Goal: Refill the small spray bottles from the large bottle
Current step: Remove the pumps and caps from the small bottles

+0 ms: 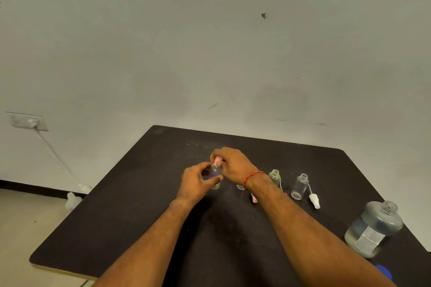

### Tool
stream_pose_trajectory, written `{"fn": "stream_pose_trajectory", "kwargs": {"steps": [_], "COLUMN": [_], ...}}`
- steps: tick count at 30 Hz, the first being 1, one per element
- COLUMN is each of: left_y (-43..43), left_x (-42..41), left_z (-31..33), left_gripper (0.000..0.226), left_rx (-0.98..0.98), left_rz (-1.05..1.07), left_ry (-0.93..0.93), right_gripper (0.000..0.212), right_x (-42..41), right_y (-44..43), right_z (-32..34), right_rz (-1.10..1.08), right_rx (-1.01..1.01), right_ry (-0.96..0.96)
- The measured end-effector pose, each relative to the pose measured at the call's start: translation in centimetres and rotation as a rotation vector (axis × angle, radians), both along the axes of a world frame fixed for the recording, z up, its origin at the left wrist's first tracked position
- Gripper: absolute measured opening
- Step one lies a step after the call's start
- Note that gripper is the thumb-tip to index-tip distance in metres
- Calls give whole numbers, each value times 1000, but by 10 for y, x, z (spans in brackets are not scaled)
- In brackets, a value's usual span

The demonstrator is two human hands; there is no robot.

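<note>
while left hand grips the small bottle, right hand pinches its pink cap.

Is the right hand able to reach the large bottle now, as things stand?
Probably yes, once it lets go. The right hand pinches the pink spray cap of the small bottle that the left hand holds. The large bottle stands uncapped right of that forearm, nothing between.

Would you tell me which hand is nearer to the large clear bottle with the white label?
Right. The right hand, pinching the pink spray cap, is closer to the large clear bottle; the left hand, holding the small clear spray bottle, sits farther left.
</note>
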State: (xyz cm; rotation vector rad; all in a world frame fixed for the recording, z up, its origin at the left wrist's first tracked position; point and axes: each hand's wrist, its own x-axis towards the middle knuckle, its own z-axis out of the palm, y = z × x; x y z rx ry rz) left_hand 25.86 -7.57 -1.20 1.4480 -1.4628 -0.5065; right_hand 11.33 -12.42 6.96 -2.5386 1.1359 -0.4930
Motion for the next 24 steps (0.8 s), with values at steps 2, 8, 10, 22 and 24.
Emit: {"fn": "stream_pose_trajectory", "kwargs": {"steps": [2,8,10,22,24], "left_y": [1,1,2,4,4], "left_x": [0,-5,-6,-1,-2], "left_z": [1,4,5,-1,-1], "left_gripper": [39,27,30,44,45], "left_rx": [-21,-57,-56,-11,-8], "left_rz": [26,31,35,49,51], "left_ry": [6,21,5,8,-4], "right_gripper": [35,25,8,11,14], "right_x": [2,12,13,14,13], "right_y": [2,5,4,4,6], "right_z": [1,8,10,13,16], "right_rz": [38,-170,-185,-188,-146], "right_rx": [41,-33,-16,1,0], "right_ry": [-18,5,31,31,44]}}
